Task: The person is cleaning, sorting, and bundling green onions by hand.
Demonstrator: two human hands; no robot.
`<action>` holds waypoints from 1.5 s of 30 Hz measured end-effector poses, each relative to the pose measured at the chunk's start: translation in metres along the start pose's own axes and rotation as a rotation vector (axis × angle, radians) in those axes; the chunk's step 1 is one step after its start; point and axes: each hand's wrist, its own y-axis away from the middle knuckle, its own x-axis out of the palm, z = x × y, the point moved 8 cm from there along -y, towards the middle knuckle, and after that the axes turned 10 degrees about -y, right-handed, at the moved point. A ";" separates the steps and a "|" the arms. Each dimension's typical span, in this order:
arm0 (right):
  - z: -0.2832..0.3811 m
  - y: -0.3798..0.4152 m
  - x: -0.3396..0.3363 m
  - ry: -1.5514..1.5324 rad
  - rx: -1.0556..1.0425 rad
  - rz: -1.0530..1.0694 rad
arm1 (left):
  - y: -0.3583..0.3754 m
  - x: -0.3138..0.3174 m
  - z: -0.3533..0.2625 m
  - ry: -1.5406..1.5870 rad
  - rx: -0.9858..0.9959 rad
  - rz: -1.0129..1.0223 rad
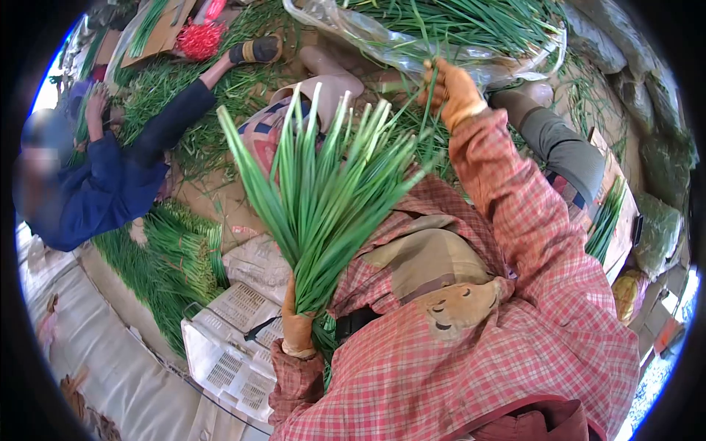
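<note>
My left hand, in an orange glove, is closed round a thick bunch of garlic chives. The pale cut ends fan upward and the green leaves pass down through the grip. My right hand, gloved too, is stretched forward with its fingers pinched on a few thin chive leaves. It is at the near edge of a clear plastic sheet, on which a large heap of loose chives lies.
A co-worker in dark blue sits at the left. Tied chive bundles lie beside a white plastic crate near my left arm. Chive scraps litter the ground. Filled plastic bags line the right side, beside a cardboard piece.
</note>
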 end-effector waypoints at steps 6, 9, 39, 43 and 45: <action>0.097 -0.028 -0.001 -0.115 -0.157 0.350 | 0.005 -0.003 0.007 0.018 -0.053 -0.071; 0.132 -0.009 -0.009 -0.151 -0.193 0.627 | 0.001 -0.006 0.020 0.088 -0.090 -0.059; -0.077 0.075 0.084 1.148 -0.375 0.953 | -0.006 -0.007 0.024 0.206 -0.137 -0.062; -0.069 0.086 0.064 0.872 -0.128 0.900 | -0.002 -0.008 0.023 0.142 -0.128 -0.071; -0.032 0.086 0.048 0.921 -0.444 0.837 | -0.001 -0.008 0.021 0.101 -0.103 -0.061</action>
